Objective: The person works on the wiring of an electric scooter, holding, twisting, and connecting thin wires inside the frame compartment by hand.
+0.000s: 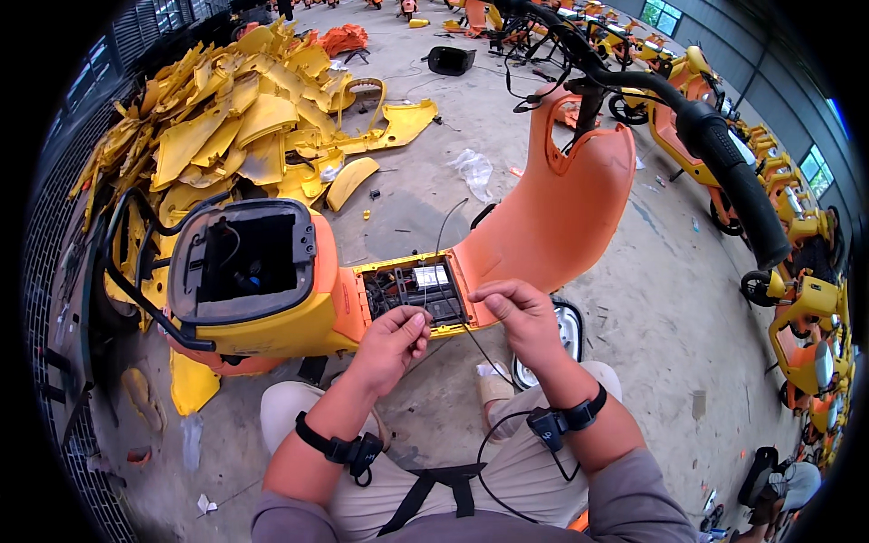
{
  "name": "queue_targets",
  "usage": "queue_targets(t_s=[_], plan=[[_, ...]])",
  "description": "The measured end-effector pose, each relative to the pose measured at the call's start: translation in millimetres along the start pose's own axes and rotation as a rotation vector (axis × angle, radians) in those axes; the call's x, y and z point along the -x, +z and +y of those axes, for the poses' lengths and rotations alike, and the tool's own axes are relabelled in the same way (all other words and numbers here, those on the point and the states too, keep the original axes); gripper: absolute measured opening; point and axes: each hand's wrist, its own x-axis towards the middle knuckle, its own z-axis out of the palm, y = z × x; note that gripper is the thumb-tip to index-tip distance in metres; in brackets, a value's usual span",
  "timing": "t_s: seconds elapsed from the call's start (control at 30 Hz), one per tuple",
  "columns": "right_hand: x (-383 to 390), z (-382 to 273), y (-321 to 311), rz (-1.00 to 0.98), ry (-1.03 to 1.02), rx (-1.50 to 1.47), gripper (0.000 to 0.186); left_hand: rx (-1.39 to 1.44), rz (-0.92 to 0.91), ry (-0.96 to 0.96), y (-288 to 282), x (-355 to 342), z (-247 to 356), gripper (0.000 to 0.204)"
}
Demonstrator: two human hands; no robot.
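Observation:
A partly stripped electric scooter (262,330) in yellow and orange stands across in front of me. Its footboard compartment (412,291) is uncovered, showing black parts, wiring and a silver-white box. Over the near side of this opening, my left hand (396,346) is closed in a pinch on a thin black cable (441,237). My right hand (527,324) is pinched too, by the opening's right end next to the orange front shield (557,217); what its fingertips hold is too small to tell. A stretch of dark cable also runs below, between both hands.
The scooter's open seat box (244,258) is at left, its black handlebar (688,118) at upper right. Yellow panels (235,118) are heaped behind. Scooters (806,317) line the right side, where another person (783,493) crouches. An oval black-and-silver part (566,330) lies near my knee.

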Motion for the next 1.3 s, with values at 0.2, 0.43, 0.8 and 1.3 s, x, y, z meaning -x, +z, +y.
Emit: queue_targets(t_s=[0.2,0.43,0.8,1.3], plan=[[-0.1,26.8,-16.6,0.168,0.128,-0.118,0.018,-0.18,0.141,0.186,5.2,4.4,2.2,0.01],[-9.0,30.7,-40.5,0.268,0.573,-0.379,0.018,-0.893,0.193,0.754,14.7,14.6,9.0,0.006],[-6.4,70.5,-18.2,-0.005,0.759,-0.186,0.028,-1.349,-0.305,0.886,23.2,17.3,6.8,0.011],[-10.3,47.8,-26.6,-0.085,0.457,-0.514,0.026,-0.993,-0.404,-0.057,3.9,9.7,-9.8,0.02]])
